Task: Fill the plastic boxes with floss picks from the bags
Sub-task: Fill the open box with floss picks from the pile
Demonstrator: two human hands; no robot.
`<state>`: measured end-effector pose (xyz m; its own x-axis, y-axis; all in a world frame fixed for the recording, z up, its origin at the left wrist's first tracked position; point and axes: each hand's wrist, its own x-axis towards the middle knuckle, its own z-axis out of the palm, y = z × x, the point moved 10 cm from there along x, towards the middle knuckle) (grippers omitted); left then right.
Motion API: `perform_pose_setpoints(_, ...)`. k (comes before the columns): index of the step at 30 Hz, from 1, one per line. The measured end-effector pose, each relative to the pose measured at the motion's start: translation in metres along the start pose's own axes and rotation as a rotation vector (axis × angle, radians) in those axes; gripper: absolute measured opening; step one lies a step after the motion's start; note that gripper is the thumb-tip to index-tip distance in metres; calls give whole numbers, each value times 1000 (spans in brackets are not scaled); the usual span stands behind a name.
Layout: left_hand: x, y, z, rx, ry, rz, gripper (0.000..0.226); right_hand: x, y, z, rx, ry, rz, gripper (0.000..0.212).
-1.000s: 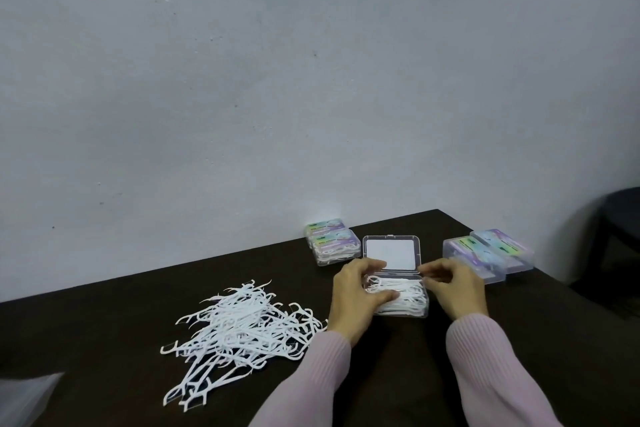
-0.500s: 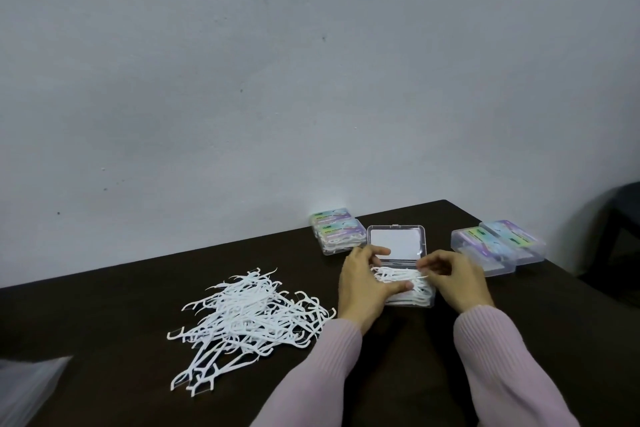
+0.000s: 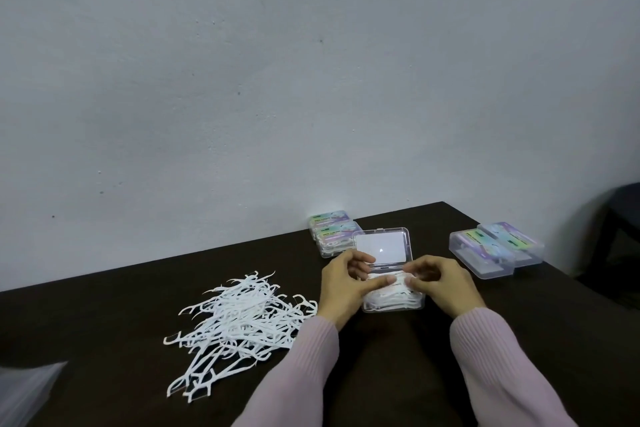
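Glossy clear plastic box (image 3: 393, 305), matt dark table (image 3: 104, 316)

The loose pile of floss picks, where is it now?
In the head view the loose pile of floss picks lies on the dark table, left of the left hand and the open box.

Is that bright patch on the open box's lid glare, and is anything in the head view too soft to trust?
Head view: yes, the raised lid of the open box mirrors soft light as a pale rectangle with one small hot spot. Lighting is dim and even; shadows on the dark table are faint. The clear bag at lower left is blurred, and the labels on the closed boxes are unreadable.
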<state>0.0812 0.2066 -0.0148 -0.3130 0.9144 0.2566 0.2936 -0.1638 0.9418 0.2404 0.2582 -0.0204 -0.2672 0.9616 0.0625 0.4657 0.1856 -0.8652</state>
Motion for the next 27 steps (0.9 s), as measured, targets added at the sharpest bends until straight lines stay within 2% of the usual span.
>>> perform_pose_setpoints(4,4,-7,-10,-61,23,-30,11,0,2,-3,-14,61,22,20)
perform_pose_setpoints(9,5,-12,-11,-52,12,-35,29,-1,1,-2,-11,76,29,18)
perform_pose_setpoints(19,4,-10,-14,-13,80,-4,27,-1,-5,3,-76,57,-14,9)
perform_pose_setpoints(23,4,-7,-13,31,87,9,21,-4,-13,2,-136,87,-79,11)
perform_pose_setpoints(27,0,1,-12,63,79,30,26,-6,-20,-1,-177,126,-131,17)
